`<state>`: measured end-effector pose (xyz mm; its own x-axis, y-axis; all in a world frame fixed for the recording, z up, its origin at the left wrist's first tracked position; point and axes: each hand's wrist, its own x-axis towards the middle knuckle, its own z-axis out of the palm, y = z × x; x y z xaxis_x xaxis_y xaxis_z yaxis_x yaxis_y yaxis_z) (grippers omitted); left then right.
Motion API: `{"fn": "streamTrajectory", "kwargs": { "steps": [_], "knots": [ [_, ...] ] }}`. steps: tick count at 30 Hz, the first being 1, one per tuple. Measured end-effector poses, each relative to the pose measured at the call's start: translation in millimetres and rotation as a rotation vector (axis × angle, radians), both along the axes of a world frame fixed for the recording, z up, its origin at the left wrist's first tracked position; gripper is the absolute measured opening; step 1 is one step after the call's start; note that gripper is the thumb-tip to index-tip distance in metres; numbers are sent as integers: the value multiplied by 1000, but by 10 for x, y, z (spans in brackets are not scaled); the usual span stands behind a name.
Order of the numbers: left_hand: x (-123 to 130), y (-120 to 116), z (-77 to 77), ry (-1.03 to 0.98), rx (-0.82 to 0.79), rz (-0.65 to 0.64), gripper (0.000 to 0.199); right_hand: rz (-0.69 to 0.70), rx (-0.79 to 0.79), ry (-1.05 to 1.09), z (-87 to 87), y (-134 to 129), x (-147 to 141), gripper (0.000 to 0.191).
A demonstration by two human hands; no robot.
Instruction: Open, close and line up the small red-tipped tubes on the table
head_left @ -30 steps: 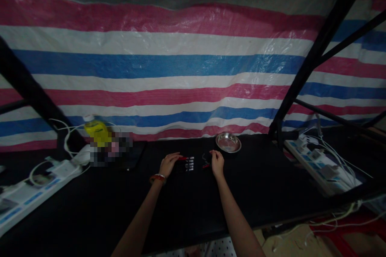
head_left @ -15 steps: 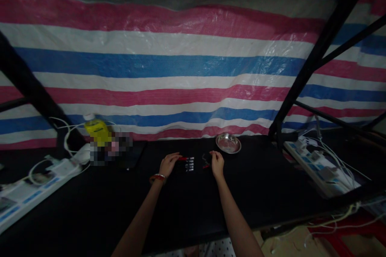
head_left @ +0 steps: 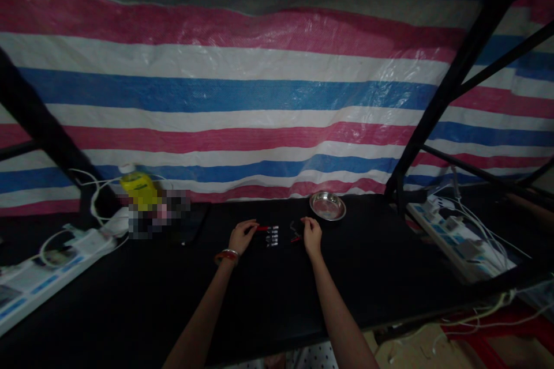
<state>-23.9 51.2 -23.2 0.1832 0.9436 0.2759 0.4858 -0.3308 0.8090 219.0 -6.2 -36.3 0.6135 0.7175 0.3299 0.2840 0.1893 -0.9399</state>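
Across the black worktop [head_left: 367, 265], a steel dish [head_left: 328, 206] sits at one o'clock from the right hand [head_left: 312, 236], its narrowed fingers' contents unclear. The left hand [head_left: 242, 236] meets a red piece [head_left: 262, 228] at two o'clock, grip uncertain. Between them, metal bits [head_left: 272, 237] look light, stiff, slippery; pinch mid-length.

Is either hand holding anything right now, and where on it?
The left hand has its fingertips at the left end of the red piece; grip or mere touch can't be told. Whether the right hand holds anything can't be told either.
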Motion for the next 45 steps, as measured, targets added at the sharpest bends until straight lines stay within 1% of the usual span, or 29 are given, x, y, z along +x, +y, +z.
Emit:
{"fn": "streamTrajectory", "kwargs": {
  "steps": [5, 10, 13, 17, 19, 23, 26, 28, 31, 33, 35, 37, 39, 42, 45],
  "knots": [
    [-6, 15, -19, 22, 10, 10, 24, 0, 1, -6, 3, 0, -5, 35],
    [-8, -6, 21, 21, 10, 11, 23, -13, 18, -23, 3, -3, -4, 35],
    [-4, -20, 44, -36, 4, 17, 22, -9, 15, -6, 6, -7, -3, 34],
    [-6, -26, 49, -153, -47, 79, 23, -22, 20, 28, 4, -13, 1, 33],
    [-13, -31, 51, -177, -65, 102, 24, -28, 23, 48, -3, -19, 6, 32],
    [-20, -55, 79, -217, -85, 107, 28, -19, 16, 57, -20, -59, 22, 30],
    [-21, -64, 113, -253, -89, 113, 30, -16, 3, 21, -23, -151, 38, 26],
    [-27, -56, 132, -280, -85, 128, 32, -4, -1, -23, -15, -256, 46, 23],
    [-38, -56, 160, -324, -79, 164, 35, 26, -24, -154, 21, -464, 41, 17],
    [-21, -105, 195, -332, -63, 198, 34, 50, -65, -252, 60, -610, 20, 15],
    [39, -218, 259, -274, 2, 216, 30, 83, -109, -335, 100, -737, -14, 16],
    [152, -385, 356, -138, 119, 164, 24, 113, -161, -415, 131, -830, -53, 19],
    [309, -567, 471, 4, 202, 27, 20, 136, -205, -485, 149, -887, -86, 20],
    [569, -762, 624, 285, 231, -169, 21, 140, -250, -546, 157, -915, -110, 19],
    [788, -803, 706, 479, 245, -316, 28, 137, -262, -563, 159, -913, -108, 14]
  ]
}}
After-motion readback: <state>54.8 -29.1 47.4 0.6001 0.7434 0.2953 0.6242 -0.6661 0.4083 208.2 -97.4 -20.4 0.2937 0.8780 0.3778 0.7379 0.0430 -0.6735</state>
